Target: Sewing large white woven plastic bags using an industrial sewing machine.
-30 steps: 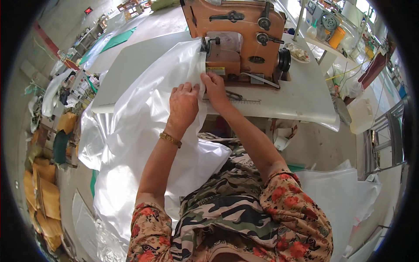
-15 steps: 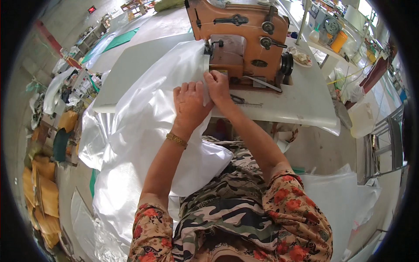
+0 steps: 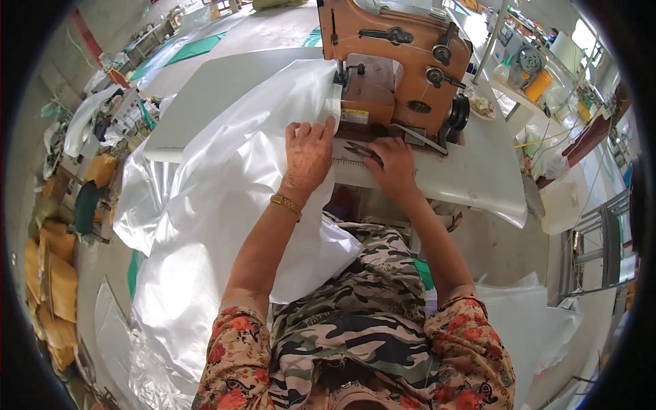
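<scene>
White translucent plastic sheeting (image 3: 225, 184) drapes over the table's left part and down beside my lap. Its edge runs up under the presser foot of an orange-brown sewing machine (image 3: 410, 41). My left hand (image 3: 307, 154) pinches that edge just in front of the machine, with a gold bracelet at the wrist. To its right, my right hand (image 3: 395, 164) is closed over a small pair of dark thread snips (image 3: 365, 152), whose blades point left. The palm side of that hand is hidden.
The pale table (image 3: 471, 174) curves around the machine, with a ruler scale near its front edge. A dark handwheel (image 3: 458, 111) sticks out at the machine's right. Further right stand a metal-framed chair (image 3: 601, 236) and a whitish plastic jug (image 3: 562, 198). Brown folded pieces (image 3: 56, 280) lie at far left.
My right hand has left the sheeting's edge and moved right onto the thread snips. The left hand stays on the edge. The whole view has shifted slightly.
</scene>
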Action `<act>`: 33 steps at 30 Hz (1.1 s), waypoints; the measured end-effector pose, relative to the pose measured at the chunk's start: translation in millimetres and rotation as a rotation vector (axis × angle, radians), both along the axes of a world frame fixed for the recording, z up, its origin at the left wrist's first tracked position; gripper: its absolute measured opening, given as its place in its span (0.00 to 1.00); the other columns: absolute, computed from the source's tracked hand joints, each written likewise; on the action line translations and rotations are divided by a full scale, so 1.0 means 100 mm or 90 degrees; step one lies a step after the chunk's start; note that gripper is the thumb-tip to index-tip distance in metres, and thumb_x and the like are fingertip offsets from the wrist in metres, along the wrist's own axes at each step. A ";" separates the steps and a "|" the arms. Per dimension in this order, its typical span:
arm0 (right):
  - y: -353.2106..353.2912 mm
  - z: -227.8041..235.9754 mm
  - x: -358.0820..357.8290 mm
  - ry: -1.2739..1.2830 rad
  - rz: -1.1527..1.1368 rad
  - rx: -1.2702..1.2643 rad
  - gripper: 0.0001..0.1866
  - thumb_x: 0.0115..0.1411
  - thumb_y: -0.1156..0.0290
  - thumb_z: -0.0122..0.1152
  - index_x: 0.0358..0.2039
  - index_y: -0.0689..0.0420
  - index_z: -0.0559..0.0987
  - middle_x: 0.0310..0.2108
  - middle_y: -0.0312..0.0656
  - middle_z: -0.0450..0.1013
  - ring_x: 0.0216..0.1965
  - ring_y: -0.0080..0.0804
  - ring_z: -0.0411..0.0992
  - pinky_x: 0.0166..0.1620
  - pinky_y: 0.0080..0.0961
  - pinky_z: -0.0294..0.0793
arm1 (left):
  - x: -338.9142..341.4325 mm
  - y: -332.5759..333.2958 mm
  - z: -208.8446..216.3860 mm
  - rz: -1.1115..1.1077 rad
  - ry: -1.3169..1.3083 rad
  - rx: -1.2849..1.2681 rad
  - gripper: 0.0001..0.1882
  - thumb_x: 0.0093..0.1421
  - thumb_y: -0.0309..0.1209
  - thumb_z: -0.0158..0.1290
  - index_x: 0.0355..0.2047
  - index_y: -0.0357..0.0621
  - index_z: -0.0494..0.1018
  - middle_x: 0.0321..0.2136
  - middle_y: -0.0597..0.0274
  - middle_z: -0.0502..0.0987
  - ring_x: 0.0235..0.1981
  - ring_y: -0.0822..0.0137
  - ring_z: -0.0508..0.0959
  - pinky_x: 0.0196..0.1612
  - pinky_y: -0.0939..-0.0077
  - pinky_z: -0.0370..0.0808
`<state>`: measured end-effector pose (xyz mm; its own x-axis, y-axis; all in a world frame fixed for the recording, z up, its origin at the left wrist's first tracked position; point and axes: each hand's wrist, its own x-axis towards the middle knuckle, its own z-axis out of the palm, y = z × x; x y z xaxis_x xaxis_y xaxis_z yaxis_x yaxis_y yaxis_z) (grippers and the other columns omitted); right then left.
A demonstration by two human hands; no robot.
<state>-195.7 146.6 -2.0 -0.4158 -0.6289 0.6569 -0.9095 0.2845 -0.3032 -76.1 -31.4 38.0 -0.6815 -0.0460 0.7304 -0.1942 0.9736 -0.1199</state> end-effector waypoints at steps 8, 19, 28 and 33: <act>0.03 0.02 0.02 -0.014 0.009 0.037 0.13 0.57 0.64 0.64 0.41 0.54 0.82 0.39 0.42 0.74 0.47 0.43 0.69 0.51 0.42 0.63 | -0.08 -0.09 0.07 0.013 -0.030 0.010 0.17 0.53 0.24 0.53 0.46 0.42 0.75 0.32 0.61 0.75 0.39 0.61 0.75 0.55 0.55 0.65; 0.05 -0.06 -0.04 -0.022 0.003 0.024 0.12 0.56 0.64 0.65 0.40 0.54 0.82 0.39 0.42 0.74 0.46 0.44 0.69 0.50 0.42 0.65 | -0.11 -0.42 0.21 0.071 -0.025 0.012 0.16 0.55 0.27 0.54 0.45 0.50 0.80 0.35 0.61 0.77 0.42 0.61 0.76 0.59 0.51 0.62; 0.03 -0.02 0.01 -0.029 -0.006 0.005 0.11 0.55 0.66 0.67 0.38 0.55 0.83 0.38 0.43 0.73 0.45 0.46 0.70 0.49 0.41 0.67 | -0.29 -0.68 0.11 0.087 0.001 0.022 0.17 0.56 0.27 0.52 0.44 0.58 0.81 0.34 0.64 0.75 0.43 0.61 0.76 0.59 0.49 0.62; 0.04 0.02 0.03 -0.020 -0.030 0.018 0.10 0.53 0.70 0.68 0.36 0.57 0.83 0.36 0.43 0.74 0.42 0.44 0.72 0.47 0.39 0.70 | -0.37 -0.75 0.13 0.092 -0.040 0.045 0.18 0.57 0.28 0.52 0.47 0.60 0.80 0.38 0.62 0.76 0.47 0.60 0.75 0.61 0.45 0.60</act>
<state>-192.3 150.4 -0.1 -0.4650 -0.6270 0.6250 -0.8853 0.3356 -0.3221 -113.4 -106.8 50.7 -0.7086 -0.1957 0.6779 -0.3265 0.9427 -0.0691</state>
